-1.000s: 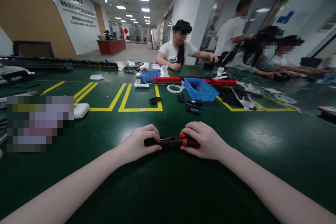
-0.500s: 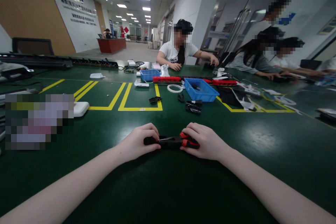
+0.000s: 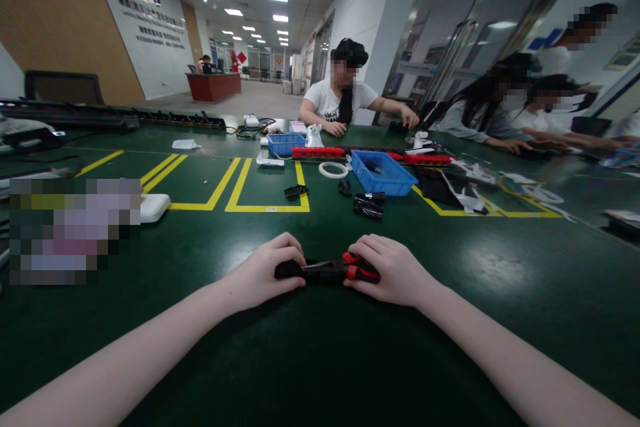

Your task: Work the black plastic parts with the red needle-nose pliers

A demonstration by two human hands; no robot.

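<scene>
My right hand (image 3: 387, 270) is closed around the red and black handles of a pair of pliers (image 3: 333, 267). The jaws point left, toward my left hand (image 3: 273, 267). That hand is closed on a small black part (image 3: 287, 269), partly hidden behind the fingers, and the plier tips reach to it. Whether the jaws grip the part, I cannot tell. Both hands are low over the green table (image 3: 320, 340). Beyond them lie black plastic-looking pieces (image 3: 369, 205) and a smaller black piece (image 3: 296, 191) by the yellow tape.
A blue bin (image 3: 383, 175) with dark pieces inside stands past my hands, beside a white ring-shaped roll (image 3: 333, 169). Farther back are a smaller blue bin (image 3: 287, 144) and red strips (image 3: 319, 151). A white box (image 3: 154, 208) lies at left. A person (image 3: 343, 97) sits opposite; others are at right.
My hands, the pliers and the black part stay almost in place. At the far right, a standing person in the background has shifted rightward.
</scene>
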